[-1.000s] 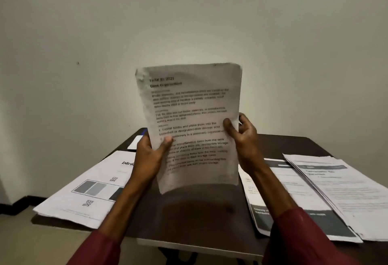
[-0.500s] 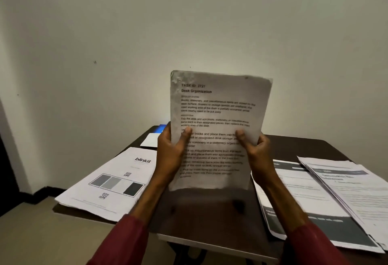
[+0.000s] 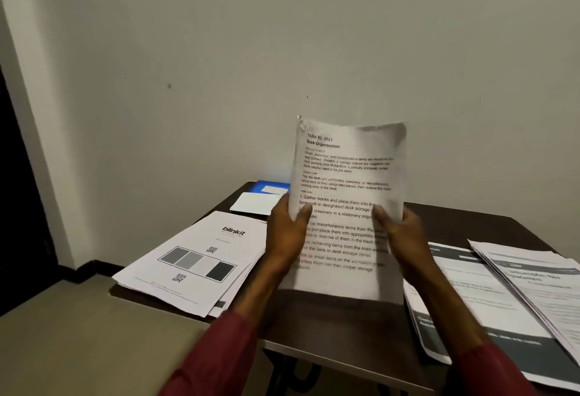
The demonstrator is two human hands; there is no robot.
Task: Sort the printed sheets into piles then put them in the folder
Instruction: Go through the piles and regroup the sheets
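On the upright sheet point(image 3: 348, 176), centre: header "TASK ID 2721", title "Desk Organization", item 1 beginning "Gather books and place them" (lower lines partly blurred). On the left pile point(image 3: 201, 257), top sheet: brand "blinkit", two QR codes. Right piles point(image 3: 533, 282): print illegible.

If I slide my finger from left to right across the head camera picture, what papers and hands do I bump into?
blinkit pile → left hand → held sheet → right hand → dark-banded pile → far-right pile
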